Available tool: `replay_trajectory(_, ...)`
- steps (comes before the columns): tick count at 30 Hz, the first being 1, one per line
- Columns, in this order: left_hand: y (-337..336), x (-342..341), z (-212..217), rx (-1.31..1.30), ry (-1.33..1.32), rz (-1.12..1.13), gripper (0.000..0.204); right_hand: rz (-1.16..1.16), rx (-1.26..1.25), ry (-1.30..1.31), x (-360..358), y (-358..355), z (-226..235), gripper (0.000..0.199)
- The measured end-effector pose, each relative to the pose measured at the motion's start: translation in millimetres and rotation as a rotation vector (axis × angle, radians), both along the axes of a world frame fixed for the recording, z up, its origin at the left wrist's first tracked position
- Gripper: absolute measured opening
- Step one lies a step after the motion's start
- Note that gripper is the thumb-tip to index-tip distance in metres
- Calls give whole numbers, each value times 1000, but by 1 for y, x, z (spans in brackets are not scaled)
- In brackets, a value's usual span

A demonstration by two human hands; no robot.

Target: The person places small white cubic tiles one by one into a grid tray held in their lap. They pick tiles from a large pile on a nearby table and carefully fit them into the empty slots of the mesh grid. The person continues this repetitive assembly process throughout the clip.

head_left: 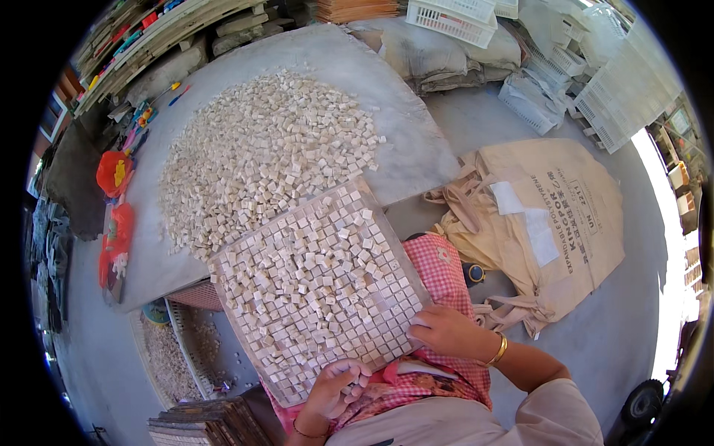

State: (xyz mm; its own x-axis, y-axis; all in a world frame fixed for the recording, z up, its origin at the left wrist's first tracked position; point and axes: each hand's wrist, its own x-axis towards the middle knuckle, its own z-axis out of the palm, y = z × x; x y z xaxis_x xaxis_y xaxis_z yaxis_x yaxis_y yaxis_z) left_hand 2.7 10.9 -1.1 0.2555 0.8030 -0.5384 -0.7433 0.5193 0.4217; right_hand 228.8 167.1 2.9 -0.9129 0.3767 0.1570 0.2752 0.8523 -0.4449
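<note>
A shallow square tray [399, 245] rests tilted across my lap, its far edge against the table. Small pale stone cubes [349, 312] sit in its grid of cells, and many more lie loose on top, thickest in the middle and far left. My left hand [340, 385] is curled at the tray's near edge; what its fingers hold, if anything, is hidden. At the tray's right edge my right hand [446, 332], with a gold bracelet [497, 349] on the wrist, has its fingers bent together over the cubes. Whatever lies under those fingertips cannot be made out.
Beyond the tray, a wide heap of cubes [268, 141] covers much of the grey table [409, 141]. A flattened brown sack [550, 230] lies on the right. White plastic crates [454, 22] stand at the back; stacked boards [208, 424] are low on the left.
</note>
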Motion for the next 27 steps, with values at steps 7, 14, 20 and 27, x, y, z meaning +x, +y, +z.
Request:
replay_trajectory(7, 23, 26, 13, -84, -11, -123, 33, 33, -304, 210, -18, -20, 30, 15)
replay_trajectory(14, 9, 7, -5, 28, -107, -114, 28, -120, -206, 152, -54, 2, 17, 17)
replay_trajectory(20, 14, -12, 4, 43, -41, 66, 25, -33, -75, 167, -66, 11, -11, 13)
replay_trajectory(27, 41, -21, 1, 195, 543, 83, 16, -304, -586, 203, -57, 21, -5, 10)
